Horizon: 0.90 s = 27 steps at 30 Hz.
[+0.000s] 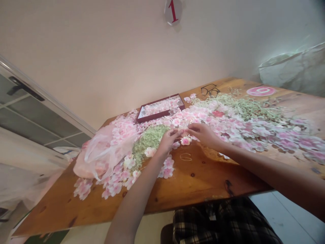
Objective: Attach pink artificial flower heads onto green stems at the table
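Note:
My left hand (169, 139) and my right hand (199, 133) meet over the middle of the wooden table (177, 189), fingertips close together. Both hands are closed in a pinch around something small and pale among the petals, too small to name. Just below the fingertips is a pink-and-white flower (186, 140). A mound of green sprigs (152, 137) lies left of my left hand. Pink and white flowers (236, 130) spread out to the right of my right hand. A thin loop (186, 157) rests on the bare wood nearer to me.
Behind the hands stands a dark red box (159, 110) with flowers inside. A plastic bag of petals (101, 152) sits at left. Glasses (210, 90), green stems (254, 106) and a pink oval sign (261, 91) lie toward the back right. A white sack (294, 69) stands beyond.

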Available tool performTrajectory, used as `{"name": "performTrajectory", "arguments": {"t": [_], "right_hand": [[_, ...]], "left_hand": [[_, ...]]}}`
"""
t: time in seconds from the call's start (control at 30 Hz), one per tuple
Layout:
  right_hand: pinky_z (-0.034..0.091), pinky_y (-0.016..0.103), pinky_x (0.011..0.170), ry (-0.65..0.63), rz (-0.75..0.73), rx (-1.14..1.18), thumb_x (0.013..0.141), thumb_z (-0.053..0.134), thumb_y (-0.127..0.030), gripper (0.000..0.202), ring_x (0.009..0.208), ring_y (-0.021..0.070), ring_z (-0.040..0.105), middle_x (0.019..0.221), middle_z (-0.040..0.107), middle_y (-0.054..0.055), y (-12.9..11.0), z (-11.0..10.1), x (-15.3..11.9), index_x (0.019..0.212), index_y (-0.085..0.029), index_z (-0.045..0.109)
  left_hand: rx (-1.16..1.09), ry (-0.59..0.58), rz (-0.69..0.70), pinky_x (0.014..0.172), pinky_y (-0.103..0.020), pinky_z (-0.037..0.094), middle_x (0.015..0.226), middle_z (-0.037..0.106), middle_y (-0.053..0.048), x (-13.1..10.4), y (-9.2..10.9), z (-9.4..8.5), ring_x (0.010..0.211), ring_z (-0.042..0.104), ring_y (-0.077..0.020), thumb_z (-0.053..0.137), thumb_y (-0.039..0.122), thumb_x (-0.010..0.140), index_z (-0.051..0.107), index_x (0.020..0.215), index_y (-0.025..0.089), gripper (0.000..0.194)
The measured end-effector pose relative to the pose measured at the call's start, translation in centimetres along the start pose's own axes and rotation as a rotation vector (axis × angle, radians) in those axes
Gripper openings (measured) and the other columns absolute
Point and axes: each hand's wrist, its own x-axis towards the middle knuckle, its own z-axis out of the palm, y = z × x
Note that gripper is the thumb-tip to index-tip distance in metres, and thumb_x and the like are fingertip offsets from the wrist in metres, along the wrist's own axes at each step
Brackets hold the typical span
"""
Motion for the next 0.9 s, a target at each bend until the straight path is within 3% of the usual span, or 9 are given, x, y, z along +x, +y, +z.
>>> {"name": "performTrajectory", "arguments": {"t": [0.13, 0.43, 0.57, 0.63, 0.77, 0.9], "right_hand": [[0.031, 0.022, 0.053, 0.026, 0.004, -0.036, 0.078, 0.040, -0.037, 0.029, 0.059, 0.0120, 0.047, 0.065, 0.056, 0.002, 0.2, -0.1, 0.1, 0.068, -0.015, 0.055], [0.033, 0.023, 0.054, 0.034, 0.000, -0.065, 0.078, 0.040, -0.035, 0.026, 0.060, 0.0133, 0.050, 0.068, 0.058, 0.003, 0.6, 0.0, 0.3, 0.071, -0.016, 0.056], [0.035, 0.024, 0.056, 0.037, 0.036, -0.104, 0.078, 0.040, -0.034, 0.025, 0.064, 0.0144, 0.052, 0.073, 0.060, 0.004, 1.1, -0.3, 0.7, 0.075, -0.016, 0.057], [0.036, 0.024, 0.058, 0.001, 0.041, -0.159, 0.077, 0.042, -0.032, 0.022, 0.065, 0.0147, 0.053, 0.076, 0.061, 0.004, 1.2, -0.2, 1.1, 0.077, -0.017, 0.058], [0.037, 0.023, 0.061, -0.180, -0.097, -0.298, 0.074, 0.046, -0.022, 0.016, 0.069, 0.0153, 0.054, 0.078, 0.062, 0.003, 0.7, 1.0, 2.2, 0.077, -0.018, 0.061], [0.036, 0.022, 0.054, -0.285, -0.109, -0.428, 0.070, 0.049, -0.021, 0.015, 0.064, 0.0164, 0.056, 0.072, 0.063, 0.003, -0.2, 3.0, 3.2, 0.079, -0.020, 0.062]], "left_hand": [[-0.011, 0.026, 0.005, 0.055, -0.021, 0.041, 0.083, 0.059, -0.005, 0.1, 0.0, 0.0, 0.076, 0.057, -0.0156, 0.061, 0.044, 0.056, 0.055, 0.084, 0.019, 0.038], [0.017, 0.042, 0.160, 0.065, -0.024, 0.042, 0.071, 0.057, -0.002, 0.8, -0.6, -0.1, 0.066, 0.054, -0.0110, 0.061, 0.039, 0.059, 0.058, 0.076, 0.014, 0.030], [0.042, 0.125, 0.219, 0.064, -0.023, 0.041, 0.068, 0.056, -0.002, 1.5, -0.8, -1.2, 0.064, 0.053, -0.0102, 0.060, 0.039, 0.059, 0.057, 0.072, 0.014, 0.028], [0.058, 0.193, 0.260, 0.063, -0.023, 0.041, 0.067, 0.055, -0.001, 2.0, -0.9, -2.2, 0.062, 0.052, -0.0097, 0.059, 0.038, 0.060, 0.056, 0.071, 0.014, 0.027], [0.112, 0.324, 0.317, 0.060, -0.022, 0.039, 0.063, 0.053, 0.000, 2.8, -0.9, -3.9, 0.059, 0.049, -0.0093, 0.058, 0.036, 0.060, 0.055, 0.068, 0.013, 0.025], [0.109, 0.348, 0.346, 0.058, -0.022, 0.038, 0.060, 0.051, 0.000, 2.9, -0.8, -4.5, 0.057, 0.048, -0.0089, 0.056, 0.034, 0.061, 0.054, 0.066, 0.013, 0.022]]}}
